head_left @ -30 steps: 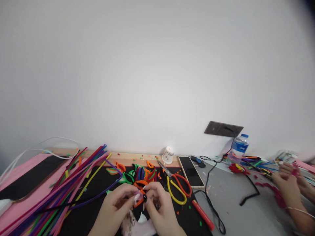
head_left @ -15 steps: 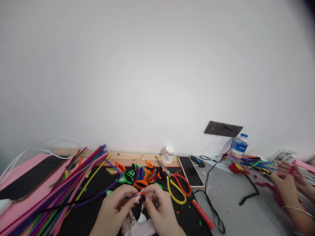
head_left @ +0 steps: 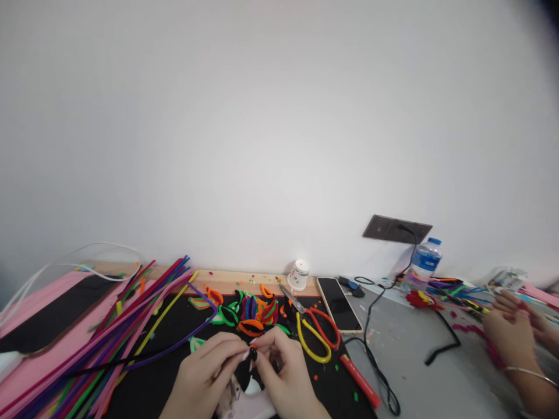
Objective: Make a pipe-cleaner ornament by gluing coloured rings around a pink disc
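Note:
My left hand (head_left: 205, 372) and my right hand (head_left: 286, 369) meet at the bottom centre, fingertips pinched together. Between them is a small orange and black pipe cleaner piece (head_left: 253, 352), mostly covered by the fingers. Just beyond my hands, bent pipe cleaner loops (head_left: 250, 327) in orange, green and purple lie heaped on a black mat (head_left: 174, 331). Below the hands, a pale pink and white object (head_left: 251, 401) shows partly. Scissors (head_left: 312, 331) with one yellow and one red handle lie right of my right hand.
Long loose pipe cleaners (head_left: 117, 343) spread across the left side. A white paper cup (head_left: 297, 275), a phone (head_left: 339, 304), a red tube-like object (head_left: 360, 381) and a black cable (head_left: 369, 343) lie right of centre. A water bottle (head_left: 423, 265) and another person's hands (head_left: 510, 329) are farther right.
My fingertips have shifted slightly around the small piece, and less of its orange part shows. The other person's hands have moved a little.

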